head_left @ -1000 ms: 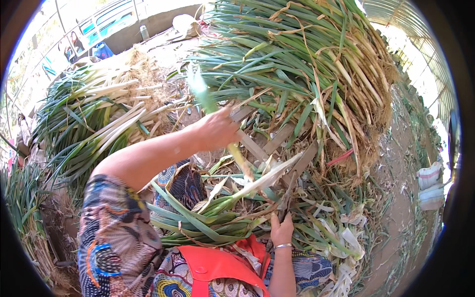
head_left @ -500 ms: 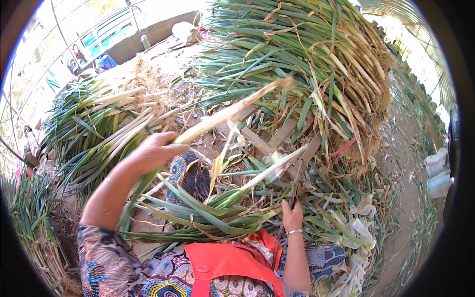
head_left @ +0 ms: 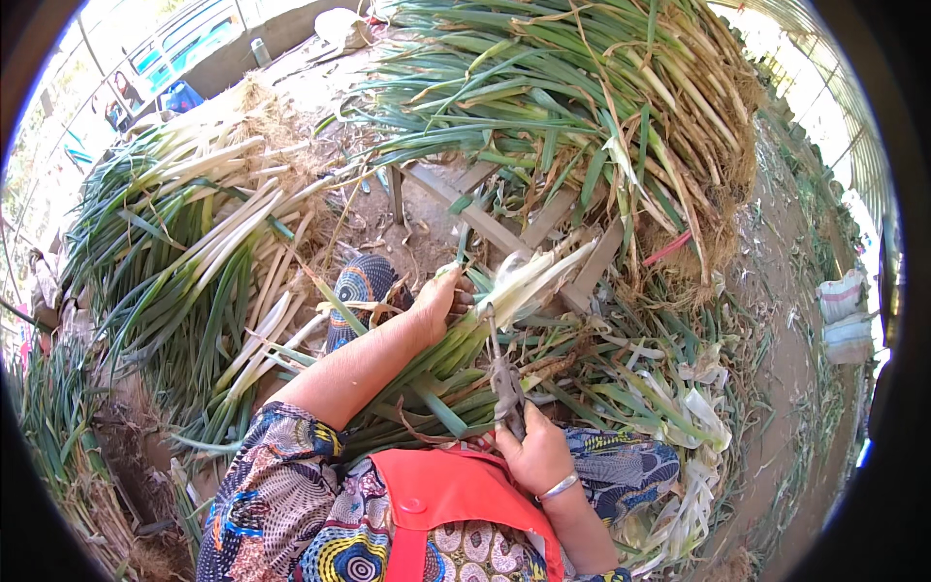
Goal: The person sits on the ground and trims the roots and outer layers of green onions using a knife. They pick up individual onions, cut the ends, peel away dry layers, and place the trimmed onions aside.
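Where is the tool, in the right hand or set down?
In the right hand, which grips the lower end of the tool; its thin tip points toward the pale onion stalks. Whether they touch, I cannot tell.

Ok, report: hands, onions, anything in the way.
Left hand curled against the onions. Right hand gripping a tool, pointed at them. Loose leaves piled alongside; no clear blockage.

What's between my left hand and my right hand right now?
In the head view, green stalks and the grey tool lie between your left hand and right hand.
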Available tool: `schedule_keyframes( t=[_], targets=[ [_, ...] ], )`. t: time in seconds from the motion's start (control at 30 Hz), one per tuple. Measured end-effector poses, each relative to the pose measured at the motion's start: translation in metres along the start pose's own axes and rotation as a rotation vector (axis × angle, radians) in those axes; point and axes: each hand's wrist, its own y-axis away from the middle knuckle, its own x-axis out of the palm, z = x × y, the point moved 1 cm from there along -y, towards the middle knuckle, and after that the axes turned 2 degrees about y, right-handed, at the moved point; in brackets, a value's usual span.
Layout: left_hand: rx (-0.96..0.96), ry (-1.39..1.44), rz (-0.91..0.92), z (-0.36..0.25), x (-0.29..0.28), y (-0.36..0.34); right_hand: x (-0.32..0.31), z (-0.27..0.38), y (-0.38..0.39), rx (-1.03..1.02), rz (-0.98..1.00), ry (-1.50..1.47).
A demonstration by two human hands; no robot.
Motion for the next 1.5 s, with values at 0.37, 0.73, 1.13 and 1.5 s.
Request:
schedule_keyframes(
  t=[0.37, 0.73, 1.13, 1.5],
  targets=[
    [0.104, 0.007, -0.083, 0.005, -0.01, 0.003, 0.0, -0.003, -0.025, 0.046, -0.069, 0.074],
    [0.371, -0.522, -0.103, 0.006, -0.009, 0.022, 0.002, 0.01, 0.003, -0.08, 0.001, 0.019],
    [0.282, -0.23, 0.224, 0.01, -0.014, 0.014, -0.013, -0.045, -0.114, 0.149, -0.371, 0.204],
    [0.748, -0.979, -0.229, 0.032, -0.017, 0.007, -0.027, -0.035, -0.141, 0.174, -0.216, 0.203]
  ],
)
